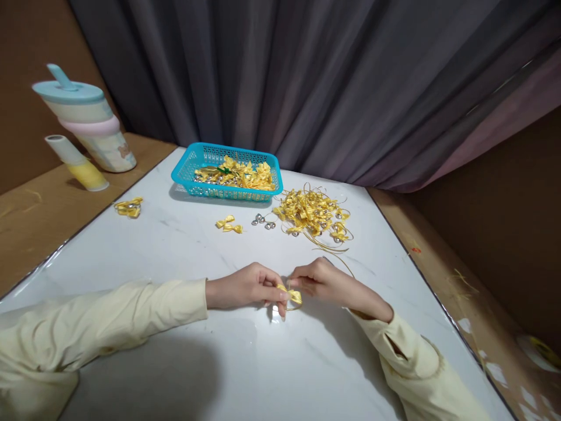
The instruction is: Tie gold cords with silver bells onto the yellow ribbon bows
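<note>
Yellow bow (290,294) pinched between left hand (245,286) and right hand (326,283).

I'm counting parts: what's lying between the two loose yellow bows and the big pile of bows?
A few small silver bells lie between the two loose bows and the pile, seen in the head view.

Blue basket (219,192) at back, bow pile (309,211) beside, tumbler (94,131) far left, grey curtain (307,76) behind
</note>
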A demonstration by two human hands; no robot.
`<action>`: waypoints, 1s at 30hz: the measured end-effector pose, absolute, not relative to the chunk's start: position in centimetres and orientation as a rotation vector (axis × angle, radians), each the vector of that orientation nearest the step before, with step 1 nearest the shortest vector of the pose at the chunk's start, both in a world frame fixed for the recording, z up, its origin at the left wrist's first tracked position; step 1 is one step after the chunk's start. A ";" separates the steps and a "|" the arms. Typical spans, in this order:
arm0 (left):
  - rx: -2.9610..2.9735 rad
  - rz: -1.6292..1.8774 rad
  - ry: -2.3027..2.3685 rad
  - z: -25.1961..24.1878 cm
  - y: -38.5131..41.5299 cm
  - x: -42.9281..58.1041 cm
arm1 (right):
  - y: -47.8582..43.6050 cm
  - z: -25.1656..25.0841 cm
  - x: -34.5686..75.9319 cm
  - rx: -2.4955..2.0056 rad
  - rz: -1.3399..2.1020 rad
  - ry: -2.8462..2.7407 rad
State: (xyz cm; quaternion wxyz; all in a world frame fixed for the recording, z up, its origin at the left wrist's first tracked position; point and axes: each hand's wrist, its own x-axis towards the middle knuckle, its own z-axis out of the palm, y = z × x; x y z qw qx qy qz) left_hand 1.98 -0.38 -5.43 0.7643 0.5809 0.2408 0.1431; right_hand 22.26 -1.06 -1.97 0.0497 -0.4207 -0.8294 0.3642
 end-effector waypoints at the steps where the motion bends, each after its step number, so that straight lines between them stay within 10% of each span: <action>1: 1.254 0.310 0.528 -5.4 -0.4 2.0 | -1.1 -2.0 22.3 -1.301 1.001 -2.534; 14: 1.226 0.298 0.537 -5.2 -0.3 2.0 | -2.8 -2.3 22.1 -1.015 1.178 -2.397; 30: 1.251 0.291 0.619 -4.6 -0.3 2.2 | -3.7 -4.7 21.6 -1.025 -0.153 -2.646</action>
